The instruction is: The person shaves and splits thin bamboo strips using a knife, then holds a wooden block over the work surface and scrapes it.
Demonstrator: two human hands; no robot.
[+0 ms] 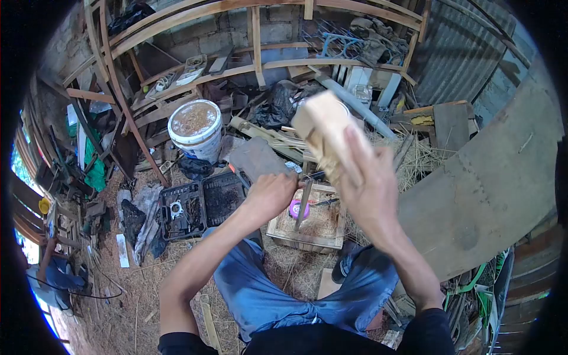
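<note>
My right hand (370, 183) grips a pale wooden block (325, 118), raised above the work area and blurred by motion. One side of the block looks rough and uneven. My left hand (275, 195) is closed beside a narrow dark metal bar (303, 206); what its fingers hold is hidden. Below both hands sits a shallow wooden box (305, 244) between my knees. Inside it lie a round purple object (299, 210) and a thin dark tool (325, 202).
An open black tool case (202, 204) lies left of the box, with a white bucket (195, 127) behind it. A large flat board (473, 201) leans at the right. Wooden strips and straw-like shavings (423, 157) litter the ground. A wooden frame (257, 50) stands behind.
</note>
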